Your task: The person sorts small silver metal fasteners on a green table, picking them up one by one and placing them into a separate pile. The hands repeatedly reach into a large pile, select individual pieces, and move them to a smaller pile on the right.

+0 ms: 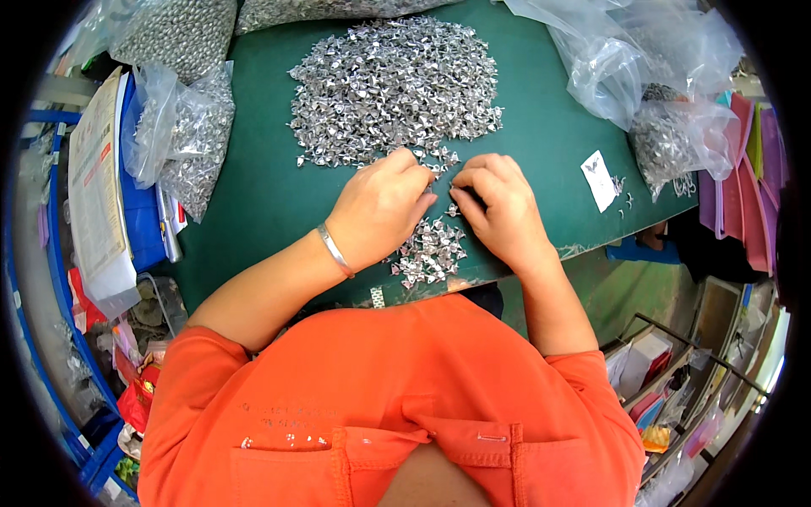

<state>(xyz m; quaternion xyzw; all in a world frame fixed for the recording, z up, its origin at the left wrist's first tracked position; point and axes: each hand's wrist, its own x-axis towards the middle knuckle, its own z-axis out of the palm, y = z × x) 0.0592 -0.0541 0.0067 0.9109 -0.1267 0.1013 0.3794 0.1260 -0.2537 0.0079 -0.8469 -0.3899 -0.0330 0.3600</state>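
A large heap of small silvery metal pieces covers the far middle of the green table. A smaller pile of similar pieces lies by the near edge. Between the two piles, my left hand has its fingers curled and its thumb close to the index finger. Opposite it, my right hand is closed in a pinch, thumb and forefinger together. Loose pieces lie around both sets of fingertips. Whatever each hand pinches is too small and hidden to make out. A metal bangle circles my left wrist.
Clear bags of metal parts stand at left and right. A white paper slip lies on the right with a few pieces beside it. Blue folders and papers line the left edge; a rack stands lower right.
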